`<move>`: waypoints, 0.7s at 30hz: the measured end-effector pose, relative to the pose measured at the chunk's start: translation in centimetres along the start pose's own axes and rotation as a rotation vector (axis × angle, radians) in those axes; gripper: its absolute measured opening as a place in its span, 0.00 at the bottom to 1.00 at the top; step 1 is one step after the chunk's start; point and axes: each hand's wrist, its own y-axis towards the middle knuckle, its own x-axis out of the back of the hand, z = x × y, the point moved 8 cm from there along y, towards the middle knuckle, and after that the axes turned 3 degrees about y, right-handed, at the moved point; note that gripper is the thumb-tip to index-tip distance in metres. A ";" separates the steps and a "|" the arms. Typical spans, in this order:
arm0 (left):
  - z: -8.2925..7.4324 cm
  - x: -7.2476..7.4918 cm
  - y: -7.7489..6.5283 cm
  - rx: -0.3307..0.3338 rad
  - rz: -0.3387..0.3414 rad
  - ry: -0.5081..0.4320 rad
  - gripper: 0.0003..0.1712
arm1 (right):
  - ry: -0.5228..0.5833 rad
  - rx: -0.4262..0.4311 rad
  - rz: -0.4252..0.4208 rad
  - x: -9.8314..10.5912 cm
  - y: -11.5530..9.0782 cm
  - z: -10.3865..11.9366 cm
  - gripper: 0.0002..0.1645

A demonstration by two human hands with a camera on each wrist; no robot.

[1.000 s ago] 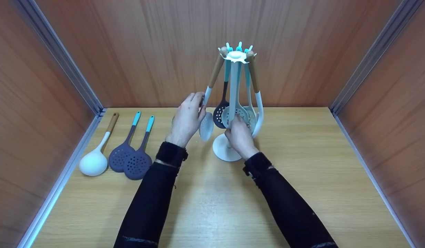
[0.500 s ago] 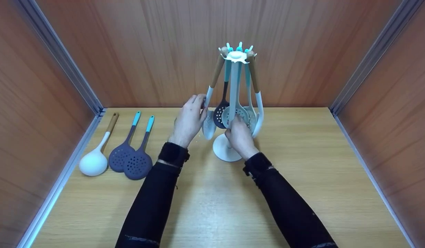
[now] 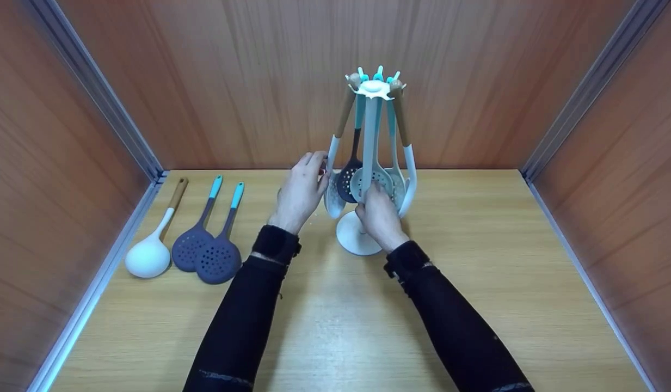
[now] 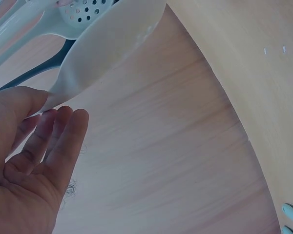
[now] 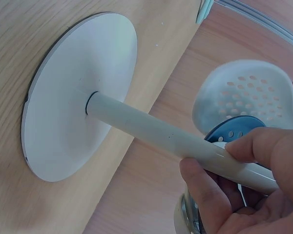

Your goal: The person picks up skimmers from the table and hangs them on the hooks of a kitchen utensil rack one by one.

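A white utensil stand rises from a round base, with several utensils hanging from its top hooks. My right hand grips the pole low down, thumb and fingers around it in the right wrist view. On the stand's left side hangs a white slotted spoon with a wooden handle. Its neck is pinched between the thumb and fingers of my left hand. Behind the pole hang a dark skimmer and a pale blue-grey skimmer. A white utensil with a wooden handle hangs at the right.
To the left on the wooden table lie a white ladle and two overlapping dark skimmers with turquoise handles, the nearer skimmer on top. Wood-grain panels enclose the table at the back and both sides.
My left hand has shifted slightly right, bringing the hanging slotted spoon closer to the pole and the dark skimmer. My right hand has stayed on the pole.
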 end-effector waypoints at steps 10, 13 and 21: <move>0.0 0.0 -0.1 0.006 0.003 0.015 0.21 | 0.001 -0.014 0.005 -0.1 0.1 -0.1 0.23; 0.3 0.0 -0.2 0.014 0.002 -0.006 0.21 | 0.005 -0.015 0.009 -0.1 0.1 -0.2 0.23; 1.6 0.0 -0.6 0.041 -0.009 -0.022 0.19 | 0.017 -0.011 0.002 -0.1 -0.1 -0.2 0.23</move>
